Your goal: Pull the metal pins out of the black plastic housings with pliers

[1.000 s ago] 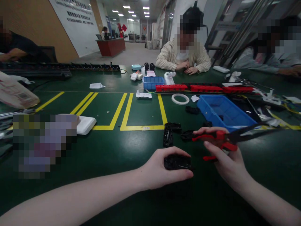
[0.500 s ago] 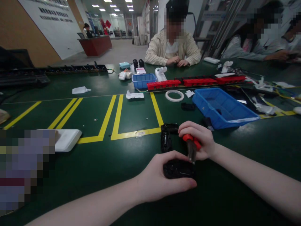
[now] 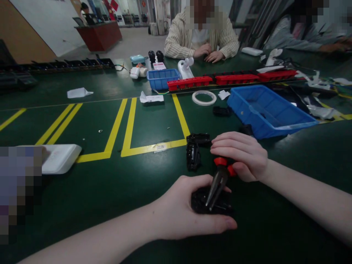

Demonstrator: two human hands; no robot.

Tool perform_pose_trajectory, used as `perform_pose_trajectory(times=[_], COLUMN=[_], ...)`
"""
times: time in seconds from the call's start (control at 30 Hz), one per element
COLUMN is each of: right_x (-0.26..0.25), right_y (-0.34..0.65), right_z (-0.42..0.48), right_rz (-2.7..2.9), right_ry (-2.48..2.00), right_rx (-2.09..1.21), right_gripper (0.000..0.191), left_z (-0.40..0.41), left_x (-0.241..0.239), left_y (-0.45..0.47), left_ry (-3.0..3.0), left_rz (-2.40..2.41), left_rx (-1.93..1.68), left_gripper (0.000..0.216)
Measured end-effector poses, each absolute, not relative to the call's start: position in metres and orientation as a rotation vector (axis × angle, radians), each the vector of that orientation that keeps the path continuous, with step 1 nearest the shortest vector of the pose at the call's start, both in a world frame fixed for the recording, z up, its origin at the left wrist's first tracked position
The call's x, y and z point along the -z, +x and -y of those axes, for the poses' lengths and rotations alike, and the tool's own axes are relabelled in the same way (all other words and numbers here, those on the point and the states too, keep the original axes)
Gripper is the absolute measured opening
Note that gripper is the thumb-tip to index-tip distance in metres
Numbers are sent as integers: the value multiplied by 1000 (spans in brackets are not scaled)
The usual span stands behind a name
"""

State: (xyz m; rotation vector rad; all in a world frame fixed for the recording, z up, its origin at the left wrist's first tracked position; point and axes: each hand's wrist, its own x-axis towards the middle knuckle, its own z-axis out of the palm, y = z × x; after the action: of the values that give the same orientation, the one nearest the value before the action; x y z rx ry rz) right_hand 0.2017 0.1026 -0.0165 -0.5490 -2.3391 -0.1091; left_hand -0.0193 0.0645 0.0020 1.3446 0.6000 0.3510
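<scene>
My left hand (image 3: pixel 181 211) is curled around a small black plastic part (image 3: pixel 202 202) that rests on the green table (image 3: pixel 96 190). Fingers of my right hand (image 3: pixel 242 156) are wrapped round the red handles of needle-nose pliers (image 3: pixel 218 179). The pliers' dark jaws point down and touch the black part between my left thumb and fingers. Two more black plastic parts (image 3: pixel 194 150) lie just beyond, near a yellow floor-style line.
A large blue bin (image 3: pixel 269 112) stands at the right, a small blue bin (image 3: pixel 161 79) and a row of red parts (image 3: pixel 228 79) farther back. A white tape ring (image 3: pixel 204 97), paper scraps and a white box (image 3: pixel 59 157) lie around. People sit across the table.
My right hand swung the pliers from pointing right to pointing down and brought the jaws onto the black part. My left hand kept hold of the part. The view tilted downward.
</scene>
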Motion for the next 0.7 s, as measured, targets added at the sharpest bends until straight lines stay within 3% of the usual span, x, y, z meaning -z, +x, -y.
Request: perform_pose_trajectory(times=[0.2,0.7], right_x=[16,20], right_y=[215,220], right_z=[-99,-92], right_rz=[2364,2302], right_ry=[-593,-680], right_rx=[174,191], right_gripper=[33,23], left_z=[-67,-67], left_x=[-3,3], left_y=[-19,-18], left_ry=[1298,1328], left_rz=[-592,-622], left_rx=[-368,-380], left_gripper=[28,33])
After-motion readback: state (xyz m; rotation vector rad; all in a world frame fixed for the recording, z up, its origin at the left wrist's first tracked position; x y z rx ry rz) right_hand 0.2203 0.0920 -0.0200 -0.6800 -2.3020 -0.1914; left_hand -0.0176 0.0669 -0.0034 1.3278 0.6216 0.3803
